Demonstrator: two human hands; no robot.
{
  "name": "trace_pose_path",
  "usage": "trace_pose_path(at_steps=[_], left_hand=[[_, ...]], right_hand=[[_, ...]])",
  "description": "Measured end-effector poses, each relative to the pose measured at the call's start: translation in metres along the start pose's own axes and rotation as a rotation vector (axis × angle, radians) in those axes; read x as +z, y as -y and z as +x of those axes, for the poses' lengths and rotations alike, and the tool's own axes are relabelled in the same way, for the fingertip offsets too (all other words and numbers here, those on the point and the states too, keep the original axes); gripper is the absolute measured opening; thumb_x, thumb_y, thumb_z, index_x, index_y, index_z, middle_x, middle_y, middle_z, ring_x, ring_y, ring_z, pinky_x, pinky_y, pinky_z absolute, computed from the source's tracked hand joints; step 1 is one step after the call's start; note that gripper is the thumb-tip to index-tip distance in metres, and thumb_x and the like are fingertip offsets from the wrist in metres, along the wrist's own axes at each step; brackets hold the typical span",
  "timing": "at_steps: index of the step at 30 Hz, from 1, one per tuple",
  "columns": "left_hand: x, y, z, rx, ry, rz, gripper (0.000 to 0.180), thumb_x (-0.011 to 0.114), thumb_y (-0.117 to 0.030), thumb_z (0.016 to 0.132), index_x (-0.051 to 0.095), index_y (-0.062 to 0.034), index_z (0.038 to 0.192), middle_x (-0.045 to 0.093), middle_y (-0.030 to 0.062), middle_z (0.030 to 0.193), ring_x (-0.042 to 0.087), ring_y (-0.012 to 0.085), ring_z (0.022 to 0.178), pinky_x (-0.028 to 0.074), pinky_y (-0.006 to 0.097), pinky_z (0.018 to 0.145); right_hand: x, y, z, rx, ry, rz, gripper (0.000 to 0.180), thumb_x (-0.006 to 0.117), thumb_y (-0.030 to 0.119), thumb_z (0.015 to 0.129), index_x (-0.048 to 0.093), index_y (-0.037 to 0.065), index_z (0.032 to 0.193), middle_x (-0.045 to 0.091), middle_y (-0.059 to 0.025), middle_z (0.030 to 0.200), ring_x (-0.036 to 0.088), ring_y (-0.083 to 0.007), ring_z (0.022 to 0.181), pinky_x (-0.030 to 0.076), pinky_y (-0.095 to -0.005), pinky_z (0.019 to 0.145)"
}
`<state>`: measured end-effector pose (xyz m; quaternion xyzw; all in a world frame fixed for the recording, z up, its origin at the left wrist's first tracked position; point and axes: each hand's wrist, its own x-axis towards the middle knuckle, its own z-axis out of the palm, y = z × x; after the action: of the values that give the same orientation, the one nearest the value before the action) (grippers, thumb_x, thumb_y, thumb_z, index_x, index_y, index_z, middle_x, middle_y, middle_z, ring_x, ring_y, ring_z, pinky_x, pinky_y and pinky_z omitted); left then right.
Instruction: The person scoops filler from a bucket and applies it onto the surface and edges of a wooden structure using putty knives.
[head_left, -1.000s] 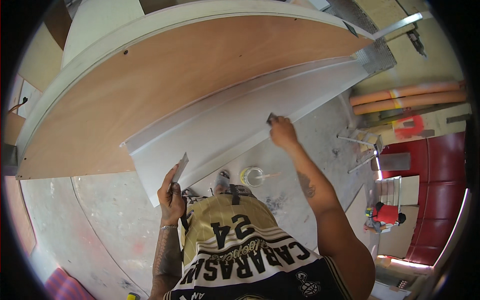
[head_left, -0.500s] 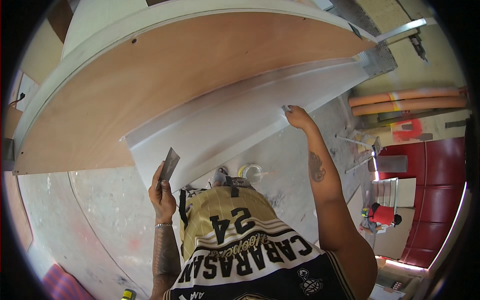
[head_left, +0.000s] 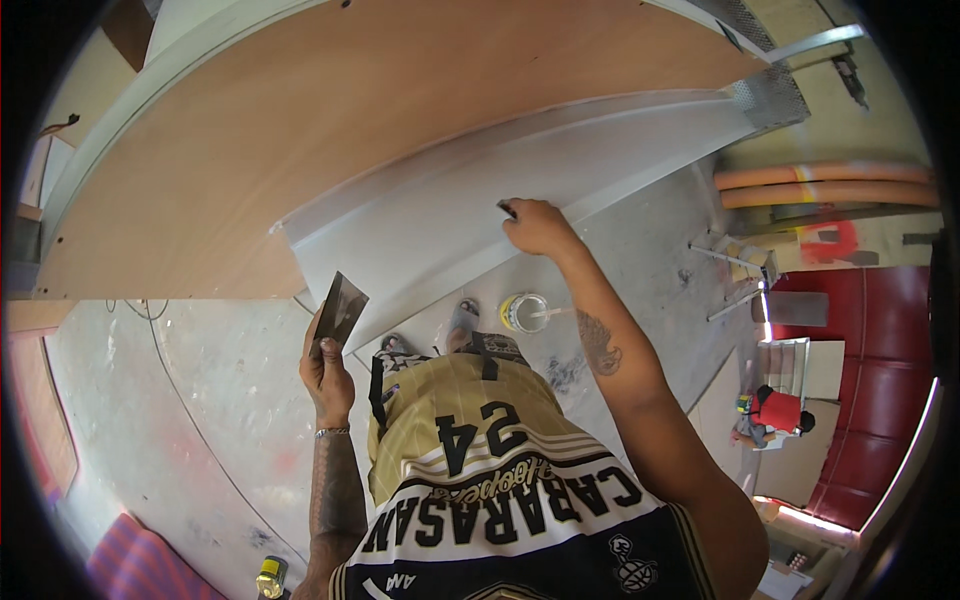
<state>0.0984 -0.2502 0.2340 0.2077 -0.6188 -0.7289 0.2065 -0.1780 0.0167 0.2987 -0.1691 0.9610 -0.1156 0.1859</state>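
Two bare hands, both full, at a long, smooth white panel [head_left: 425, 235]. Right hand [head_left: 537, 228] is over the panel's near half, around mid-length, fingers clenched on a small, dark, flat-edged tool [head_left: 508, 209]; most of the tool is hidden by the hand, and whether it touches the panel I can't tell. Left hand [head_left: 328, 375] is just off the panel's left end, fingers grasping a dark grey, flat, rectangular metal plate [head_left: 345, 306] by its lower part, thumb against it, plate tilted up and overlapping the panel's left end in view.

Big curved brown wooden board [head_left: 340, 130] runs along the panel's far edge. Round open tub with a yellow label [head_left: 524, 313], pale stick [head_left: 557, 311] poking out its right side, sits on the stained grey floor [head_left: 215, 400] at the near side of the panel. Grey perforated metal sheet [head_left: 775, 100] is by the panel's right end; orange tubes [head_left: 840, 192] lie beyond that end. Well right of the panel: co-worker in a red top [head_left: 778, 410], bent over.
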Motion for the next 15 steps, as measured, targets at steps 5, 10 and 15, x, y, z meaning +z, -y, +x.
trace_pose_path(at_steps=[5,10,15], left_hand=[[-0.013,-0.011,-0.015,-0.01,-0.001,-0.023,0.048,0.047,-0.031,0.1,0.046,0.005,0.132,0.057,0.0121,0.119,0.053,0.0204,0.111,0.042,0.035,0.098],[-0.011,-0.019,-0.02,-0.051,-0.129,-0.113,0.024,0.05,-0.026,0.1,0.053,-0.0066,0.086,0.042,-0.0066,0.077,0.037,0.0037,0.071,0.037,0.022,0.07],[-0.041,0.017,-0.024,-0.018,-0.025,-0.395,0.026,0.049,-0.025,0.099,0.058,-0.0023,0.108,0.057,-0.0004,0.091,0.053,0.0086,0.082,0.047,0.027,0.08]], right_hand=[[0.042,0.068,-0.041,-0.188,-0.012,-0.028,0.032,0.059,0.022,0.079,0.061,0.003,0.105,0.062,-0.0209,0.101,0.059,-0.0374,0.099,0.047,-0.0488,0.086],[0.08,0.118,-0.082,-0.324,-0.128,-0.074,0.038,0.062,0.02,0.078,0.057,0.002,0.111,0.057,-0.0176,0.11,0.053,-0.0336,0.107,0.044,-0.0495,0.086],[0.073,0.123,-0.115,-0.529,-0.053,-0.103,0.045,0.059,0.003,0.075,0.057,0.004,0.119,0.052,-0.0175,0.124,0.052,-0.0326,0.113,0.042,-0.0445,0.094]])
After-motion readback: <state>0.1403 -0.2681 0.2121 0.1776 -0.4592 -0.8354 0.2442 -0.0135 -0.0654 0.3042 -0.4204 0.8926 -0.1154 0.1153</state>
